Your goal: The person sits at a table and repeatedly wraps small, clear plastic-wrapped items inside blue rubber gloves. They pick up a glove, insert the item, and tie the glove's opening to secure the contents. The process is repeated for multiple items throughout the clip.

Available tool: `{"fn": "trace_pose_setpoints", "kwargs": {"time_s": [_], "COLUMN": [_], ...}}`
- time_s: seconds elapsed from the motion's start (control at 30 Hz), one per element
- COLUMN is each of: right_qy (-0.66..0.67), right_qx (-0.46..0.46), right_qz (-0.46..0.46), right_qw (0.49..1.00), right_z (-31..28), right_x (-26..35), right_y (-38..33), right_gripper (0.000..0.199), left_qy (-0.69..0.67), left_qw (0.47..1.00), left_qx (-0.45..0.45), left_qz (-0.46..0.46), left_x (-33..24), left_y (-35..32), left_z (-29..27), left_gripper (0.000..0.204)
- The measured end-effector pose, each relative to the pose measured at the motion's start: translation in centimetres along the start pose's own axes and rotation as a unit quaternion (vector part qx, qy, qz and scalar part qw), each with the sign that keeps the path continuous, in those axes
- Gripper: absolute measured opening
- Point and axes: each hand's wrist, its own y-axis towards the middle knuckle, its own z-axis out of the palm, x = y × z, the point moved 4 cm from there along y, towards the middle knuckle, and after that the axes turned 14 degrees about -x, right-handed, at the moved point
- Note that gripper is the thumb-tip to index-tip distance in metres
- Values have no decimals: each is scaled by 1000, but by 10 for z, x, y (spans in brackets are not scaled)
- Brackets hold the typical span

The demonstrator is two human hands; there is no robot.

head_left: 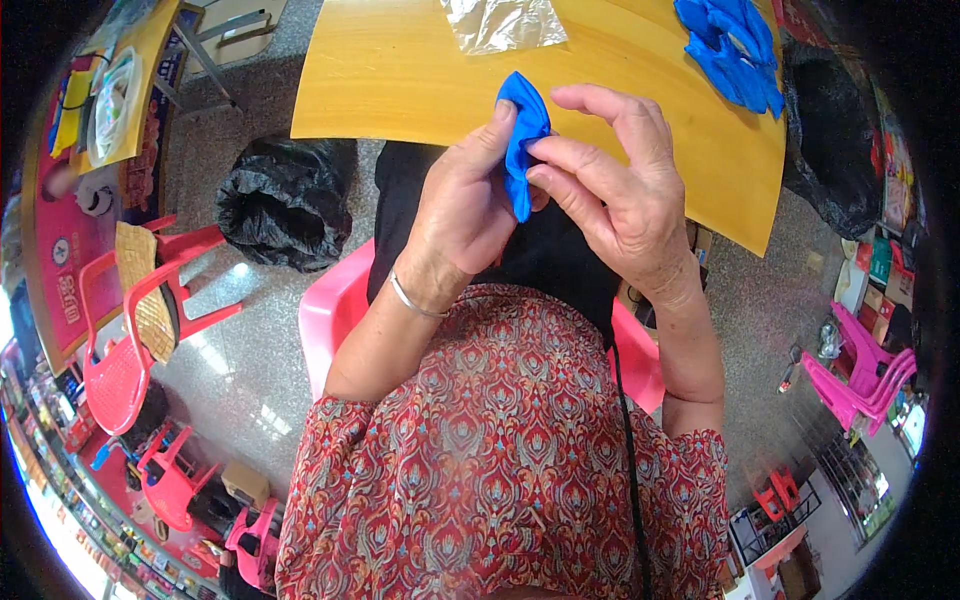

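Note:
A small folded piece of bright blue cloth (522, 140) is held up just off the near edge of the yellow table (390, 75). My left hand (468, 190) grips it from the left, thumb laid along its upper side. From the right, my right hand (625, 185) pinches the cloth's edge between thumb and fingertip, with the index finger raised and bent. On the table's far side lies a crinkled clear plastic bag (503, 24). A loose heap of similar blue cloth pieces (735, 55) rests at the table's right end.
Black plastic bags stand on the floor, one (285, 205) left of the table and another (835, 140) to its right. I sit on a pink chair (335, 300). A red chair with a woven mat (145, 290) stands at left, stacked magenta chairs (860, 370) at right.

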Motion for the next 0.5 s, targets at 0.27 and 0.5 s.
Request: {"fn": "trace_pose_setpoints", "kwargs": {"time_s": [0.27, 0.5], "right_qy": [19, 249], "right_qx": [-38, -66], "right_qz": [27, 355], "right_qw": [999, 899], "right_z": [-1, 10], "right_x": [2, -11], "right_y": [0, -20], "right_gripper": [21, 19], "left_qy": [19, -21], "left_qw": [999, 997], "left_qx": [25, -12], "left_qz": [22, 74], "left_x": [-2, 4], "left_y": [2, -2], "left_z": [-8, 2], "left_gripper": [34, 35]}}
